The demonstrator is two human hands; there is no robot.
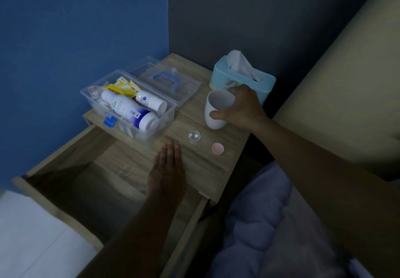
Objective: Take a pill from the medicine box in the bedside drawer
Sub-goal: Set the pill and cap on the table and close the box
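Note:
The clear plastic medicine box (168,113) stands open on the wooden bedside table (207,165), its lid (166,80) with a blue handle folded back behind it. White bottles (129,110) and yellow packets lie inside. A small clear cap (194,137) holding a white pill stands on the tabletop, with a pink round lid (217,148) to its right. My right hand (240,109) is wrapped around a white cup (216,109). My left hand (167,169) lies flat, fingers together, on the table's front edge. The drawer (91,191) below is pulled out.
A light blue tissue box (242,78) stands behind the cup at the table's back right. Blue wall on the left, dark wall behind. A beige headboard and a lilac quilt (270,223) are to the right, white bedding at the lower left.

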